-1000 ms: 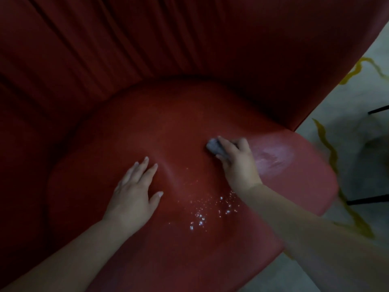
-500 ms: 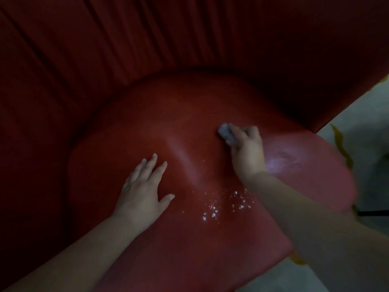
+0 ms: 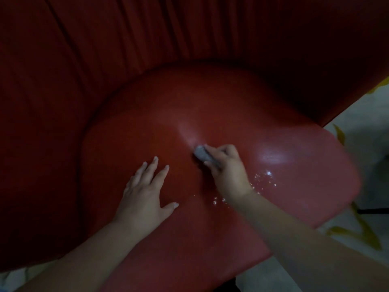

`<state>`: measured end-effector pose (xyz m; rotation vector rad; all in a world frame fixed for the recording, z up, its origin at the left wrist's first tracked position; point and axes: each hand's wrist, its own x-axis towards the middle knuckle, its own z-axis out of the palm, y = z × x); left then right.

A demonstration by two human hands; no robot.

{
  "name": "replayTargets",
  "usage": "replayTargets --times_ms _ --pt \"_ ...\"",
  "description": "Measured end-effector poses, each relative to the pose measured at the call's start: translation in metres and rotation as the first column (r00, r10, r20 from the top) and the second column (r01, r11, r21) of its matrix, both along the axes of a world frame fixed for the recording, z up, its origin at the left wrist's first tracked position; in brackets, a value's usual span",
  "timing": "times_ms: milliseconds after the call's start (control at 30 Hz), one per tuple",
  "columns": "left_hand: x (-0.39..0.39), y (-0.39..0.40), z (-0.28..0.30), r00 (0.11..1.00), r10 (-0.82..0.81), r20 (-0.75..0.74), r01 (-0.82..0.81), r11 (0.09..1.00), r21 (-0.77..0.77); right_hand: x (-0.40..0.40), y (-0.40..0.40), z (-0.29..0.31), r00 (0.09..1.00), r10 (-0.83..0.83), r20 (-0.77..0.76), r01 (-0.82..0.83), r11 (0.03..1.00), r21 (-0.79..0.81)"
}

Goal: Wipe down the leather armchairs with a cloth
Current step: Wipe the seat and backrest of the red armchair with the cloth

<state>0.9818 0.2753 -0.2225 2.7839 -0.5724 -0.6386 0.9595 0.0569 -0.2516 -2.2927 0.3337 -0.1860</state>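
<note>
Cloth (image 3: 201,153) slid leftward — right hand (image 3: 228,171) gripping

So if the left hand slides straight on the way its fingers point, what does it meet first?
Only bare red leather seat cushion, then probably the pleated dark red backrest. The left hand passes left of the grey cloth; depth is unclear.

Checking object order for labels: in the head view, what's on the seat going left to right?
Left hand flat on the seat cushion → grey cloth → right hand gripping it → white droplets → pale floor beyond the seat edge.
</note>
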Motion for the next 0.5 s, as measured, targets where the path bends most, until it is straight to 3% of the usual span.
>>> replayTargets --times_ms 100,200,300,400,500 --pt "-0.008 0.004 -0.003 0.999 -0.034 0.006 0.034 0.999 -0.007 -0.003 -0.024 0.003 0.99 -0.142 -0.021 0.139 0.985 -0.098" --pt "-0.013 0.005 -0.005 0.999 -0.049 0.014 0.049 0.999 -0.014 -0.019 0.005 0.008 0.996 -0.055 -0.074 0.059 0.997 0.044" --pt "-0.014 0.003 -0.005 0.999 -0.045 0.019 0.046 0.999 -0.023 -0.03 0.02 0.022 1.0 0.011 0.025 -0.011 1.0 0.012" --pt "-0.017 0.0 -0.004 0.997 -0.073 0.016 0.074 0.997 -0.023 -0.035 -0.02 0.03 0.977 -0.174 0.123 0.182 0.982 -0.056" --pt "-0.017 -0.005 -0.003 0.995 -0.1 0.015 0.101 0.995 -0.018 -0.056 -0.079 0.026 0.932 -0.349 0.097 0.361 0.911 -0.198"
